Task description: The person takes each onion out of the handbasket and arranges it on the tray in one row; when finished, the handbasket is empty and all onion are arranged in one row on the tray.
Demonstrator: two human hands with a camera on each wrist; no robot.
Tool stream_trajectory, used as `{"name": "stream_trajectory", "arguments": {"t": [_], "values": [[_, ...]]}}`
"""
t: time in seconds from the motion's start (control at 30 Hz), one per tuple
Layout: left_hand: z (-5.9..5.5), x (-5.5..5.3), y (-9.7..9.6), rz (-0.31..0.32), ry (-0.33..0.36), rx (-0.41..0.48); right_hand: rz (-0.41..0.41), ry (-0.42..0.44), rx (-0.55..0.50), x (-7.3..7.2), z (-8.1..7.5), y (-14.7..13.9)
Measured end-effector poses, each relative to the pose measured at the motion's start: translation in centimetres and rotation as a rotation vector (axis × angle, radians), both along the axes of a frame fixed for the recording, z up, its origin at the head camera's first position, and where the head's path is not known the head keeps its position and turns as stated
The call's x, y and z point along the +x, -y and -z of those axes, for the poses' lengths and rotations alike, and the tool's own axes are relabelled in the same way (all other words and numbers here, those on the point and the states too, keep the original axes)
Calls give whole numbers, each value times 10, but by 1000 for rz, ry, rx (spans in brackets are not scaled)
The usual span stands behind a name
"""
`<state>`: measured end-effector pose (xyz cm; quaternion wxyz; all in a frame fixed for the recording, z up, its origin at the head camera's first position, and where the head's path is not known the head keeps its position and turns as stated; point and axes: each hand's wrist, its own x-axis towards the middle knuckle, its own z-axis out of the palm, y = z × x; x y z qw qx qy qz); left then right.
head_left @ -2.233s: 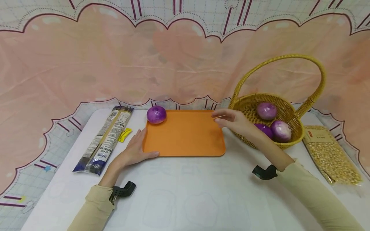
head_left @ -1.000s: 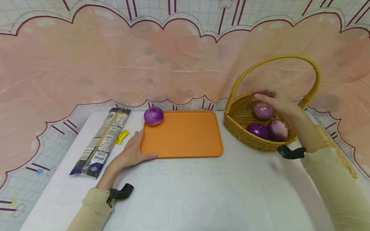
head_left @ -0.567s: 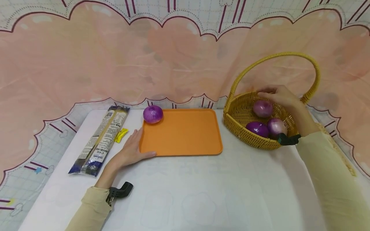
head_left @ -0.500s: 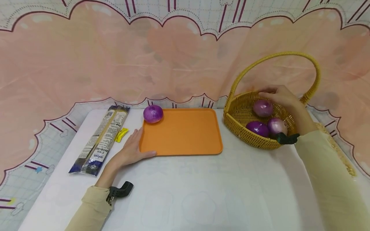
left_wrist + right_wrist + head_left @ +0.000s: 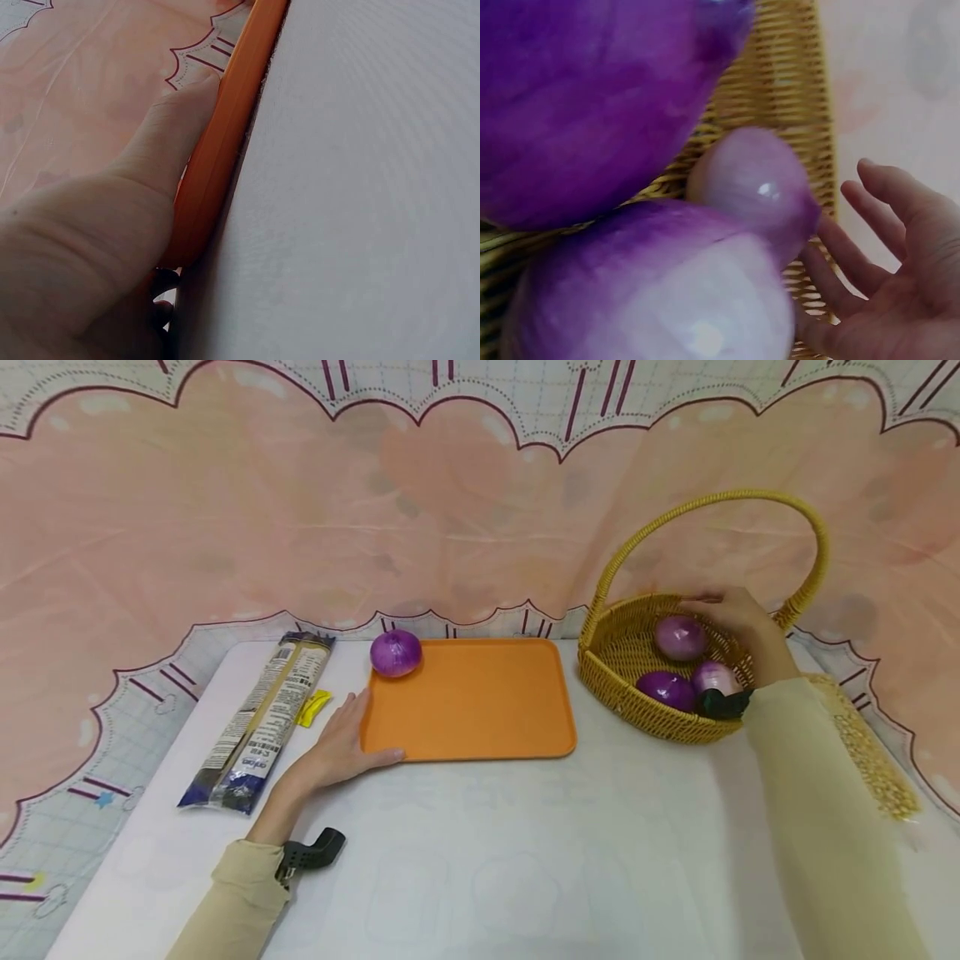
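Note:
My left hand [image 5: 337,756] rests at the near left corner of an orange tray [image 5: 480,706], its thumb along the front edge and its fingers beside the left side. In the left wrist view the thumb [image 5: 169,139] lies against the tray's rim [image 5: 225,135]. A purple onion [image 5: 396,653] sits on the tray's far left corner. At the right, my right hand [image 5: 738,614] reaches under the handle of a wicker basket [image 5: 630,706]. Its fingers are spread beside the rear onion [image 5: 757,187]; a pale-sided onion [image 5: 667,300] and a darker onion [image 5: 585,97] lie closer to the wrist camera.
Left of the tray lie a long printed packet [image 5: 262,722] and a small yellow wrapper [image 5: 312,708]. A bag of yellow kernels [image 5: 862,752] sits right of the basket, partly behind the right sleeve. A patterned cloth [image 5: 450,527] hangs behind the table.
My right hand has gone from the tray's right edge over to the basket and come down behind the onions there. My left hand has stayed at the tray corner.

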<state>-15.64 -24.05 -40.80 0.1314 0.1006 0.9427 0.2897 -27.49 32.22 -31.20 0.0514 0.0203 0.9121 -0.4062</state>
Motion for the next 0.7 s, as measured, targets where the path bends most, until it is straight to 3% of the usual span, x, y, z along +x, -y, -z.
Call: {"name": "stream_trajectory", "arguments": {"t": [0.33,0.7], "values": [[-1,2,0,2,-6,5,-49,190,-59,-3,14,2],[1,1,0,-2,-13,7,-62,390,-134,0,8,9]]}}
